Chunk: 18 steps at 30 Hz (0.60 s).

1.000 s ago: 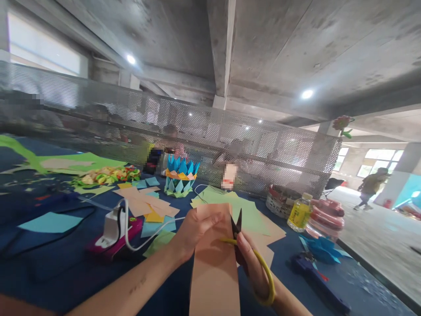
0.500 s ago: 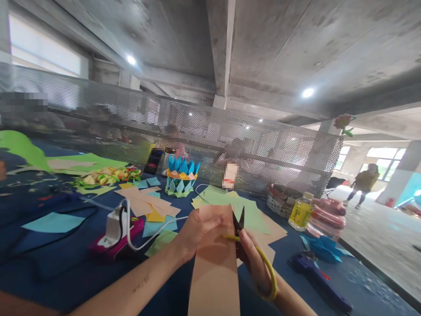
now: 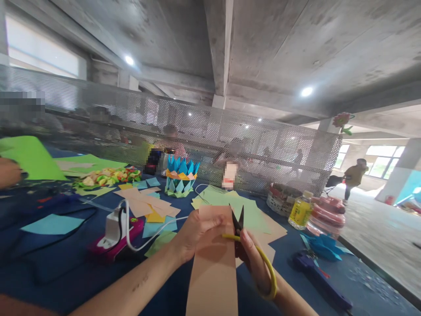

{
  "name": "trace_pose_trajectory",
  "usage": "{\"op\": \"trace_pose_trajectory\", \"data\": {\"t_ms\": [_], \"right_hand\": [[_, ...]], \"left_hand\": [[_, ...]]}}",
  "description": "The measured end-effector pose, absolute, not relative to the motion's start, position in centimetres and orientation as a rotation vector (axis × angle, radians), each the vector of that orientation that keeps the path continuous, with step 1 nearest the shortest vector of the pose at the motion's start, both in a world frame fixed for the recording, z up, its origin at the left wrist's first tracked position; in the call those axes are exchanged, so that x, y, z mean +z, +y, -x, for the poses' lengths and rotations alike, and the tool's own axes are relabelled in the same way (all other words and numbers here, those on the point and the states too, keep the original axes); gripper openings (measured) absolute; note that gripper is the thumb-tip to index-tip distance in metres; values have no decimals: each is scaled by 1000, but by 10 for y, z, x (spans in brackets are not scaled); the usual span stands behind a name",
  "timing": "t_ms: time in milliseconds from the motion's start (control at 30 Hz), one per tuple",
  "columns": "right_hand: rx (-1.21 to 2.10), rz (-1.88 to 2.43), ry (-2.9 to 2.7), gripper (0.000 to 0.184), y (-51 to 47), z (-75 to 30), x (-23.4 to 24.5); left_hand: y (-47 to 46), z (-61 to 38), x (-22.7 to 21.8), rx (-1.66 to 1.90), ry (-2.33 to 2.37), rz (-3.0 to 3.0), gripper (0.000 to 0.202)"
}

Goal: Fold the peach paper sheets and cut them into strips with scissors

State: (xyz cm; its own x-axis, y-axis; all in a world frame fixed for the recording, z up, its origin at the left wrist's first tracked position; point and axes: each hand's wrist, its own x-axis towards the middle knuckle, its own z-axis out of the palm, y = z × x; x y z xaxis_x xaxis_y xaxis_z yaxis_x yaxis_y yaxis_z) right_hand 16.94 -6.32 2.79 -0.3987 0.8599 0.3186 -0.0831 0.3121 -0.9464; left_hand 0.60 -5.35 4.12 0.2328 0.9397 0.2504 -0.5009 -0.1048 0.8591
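My left hand (image 3: 194, 235) pinches the top left of a tall peach paper strip (image 3: 213, 272) and holds it upright over the blue table (image 3: 66, 267). My right hand (image 3: 255, 263) grips yellow-handled scissors (image 3: 237, 219). Their black blades stand apart at the strip's upper right edge. Both forearms come in from the bottom of the view.
Loose coloured paper sheets (image 3: 148, 204) cover the table. A white glue gun on a pink stand (image 3: 115, 232) sits left of my hands, a folded paper basket (image 3: 180, 175) behind. A yellow bottle (image 3: 300, 210) and blue tool (image 3: 319, 278) lie right. Another person's hand holds green paper (image 3: 29, 158) at far left.
The scissor blades have moved a little up the strip's right edge. At far left another person's hand has brought a green sheet into view. A distant person at right has walked left.
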Motion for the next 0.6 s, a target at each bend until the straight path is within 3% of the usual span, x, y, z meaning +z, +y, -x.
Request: {"op": "trace_pose_trajectory", "data": {"t_ms": [233,433,500,600], "right_hand": [[1209,741,-1714,46,-59,-173,26],[1249,607,-1459,47,-48,-175,38],[1084,735,-1489,40,-39,-184,47],[577,1252,-1674,34,-21,-209,57]], "left_hand": [[-54,-6,41,1323,576,-1137,27],[-51,-3,40,1305,604,-989,20],[-48,-1,40,1328,644,-936,21],[-45,3,41,1373,702,-885,24]]}}
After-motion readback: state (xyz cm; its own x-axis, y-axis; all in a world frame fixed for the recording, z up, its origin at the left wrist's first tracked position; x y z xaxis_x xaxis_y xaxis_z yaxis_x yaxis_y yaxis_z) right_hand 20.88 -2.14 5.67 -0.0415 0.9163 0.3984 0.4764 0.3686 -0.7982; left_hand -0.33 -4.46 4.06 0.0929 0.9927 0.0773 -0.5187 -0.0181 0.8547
